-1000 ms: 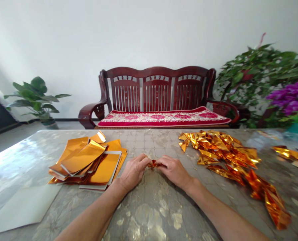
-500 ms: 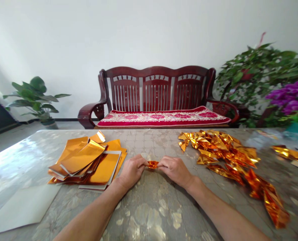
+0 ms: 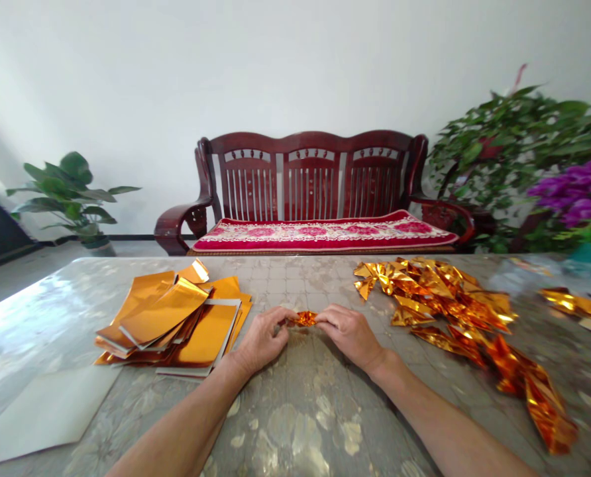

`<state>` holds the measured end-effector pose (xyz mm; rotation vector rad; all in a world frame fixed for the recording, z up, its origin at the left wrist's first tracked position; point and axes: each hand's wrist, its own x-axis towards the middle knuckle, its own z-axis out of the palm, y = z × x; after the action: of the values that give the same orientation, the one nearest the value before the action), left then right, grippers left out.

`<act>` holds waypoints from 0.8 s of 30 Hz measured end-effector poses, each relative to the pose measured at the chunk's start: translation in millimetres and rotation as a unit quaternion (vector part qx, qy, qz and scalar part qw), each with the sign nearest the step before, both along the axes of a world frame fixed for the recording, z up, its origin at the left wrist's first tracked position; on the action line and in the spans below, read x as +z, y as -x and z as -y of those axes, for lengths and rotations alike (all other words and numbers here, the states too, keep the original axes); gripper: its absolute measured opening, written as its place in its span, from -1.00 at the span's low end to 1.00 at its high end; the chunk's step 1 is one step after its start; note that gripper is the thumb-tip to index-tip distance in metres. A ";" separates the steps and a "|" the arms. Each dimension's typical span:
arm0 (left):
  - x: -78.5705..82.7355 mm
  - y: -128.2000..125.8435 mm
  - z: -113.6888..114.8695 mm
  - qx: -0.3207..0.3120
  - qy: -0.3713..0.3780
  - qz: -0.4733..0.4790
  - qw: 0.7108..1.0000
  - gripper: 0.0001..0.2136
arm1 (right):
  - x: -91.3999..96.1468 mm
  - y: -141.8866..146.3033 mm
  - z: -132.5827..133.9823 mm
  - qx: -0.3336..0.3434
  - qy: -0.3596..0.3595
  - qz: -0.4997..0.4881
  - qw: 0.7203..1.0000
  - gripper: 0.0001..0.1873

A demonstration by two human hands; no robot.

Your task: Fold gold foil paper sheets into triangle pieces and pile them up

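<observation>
A small folded piece of gold foil paper [image 3: 306,319] spans the gap between my two hands, just above the table's middle. My left hand [image 3: 266,336] pinches its left end, with the thumb lower and a little apart from the fingers. On the other side, my right hand [image 3: 346,332] grips the right end between thumb and fingers. Left of my hands lies a loose stack of flat gold foil sheets [image 3: 176,318] with pale backs. To the right is a heap of folded, shiny gold foil pieces [image 3: 439,291], trailing toward the near right corner.
A pale sheet [image 3: 47,411] lies on the patterned table cover [image 3: 295,424] at the left. At the far right are clear plastic [image 3: 524,273] and another gold piece [image 3: 576,305]. Beyond the table stand a wooden bench [image 3: 310,179], a potted plant [image 3: 77,192] and purple flowers [image 3: 578,192].
The foil piece has shifted slightly up and away from me. My left thumb has dropped away from the left fingers, and the right hand has risen slightly.
</observation>
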<state>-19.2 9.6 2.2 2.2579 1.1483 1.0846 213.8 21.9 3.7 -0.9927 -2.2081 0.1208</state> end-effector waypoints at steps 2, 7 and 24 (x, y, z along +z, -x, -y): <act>0.2 0.0 0.4 -0.002 0.007 -0.006 1.000 -0.58 | -1.1 -0.4 -0.8 -0.006 0.003 0.000 1.000 -0.88; -1.6 -1.0 -0.5 0.009 0.028 0.007 1.000 -0.67 | -1.4 -0.8 -1.2 -0.010 0.009 0.009 1.000 -0.87; -4.8 1.1 0.7 0.029 0.043 -0.001 0.999 -0.82 | 1.2 -1.2 0.0 0.017 -0.005 0.033 0.999 -0.87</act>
<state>-20.3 8.9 -2.7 2.1741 1.2433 1.0340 215.0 21.9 4.9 -0.9665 -2.2831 0.0933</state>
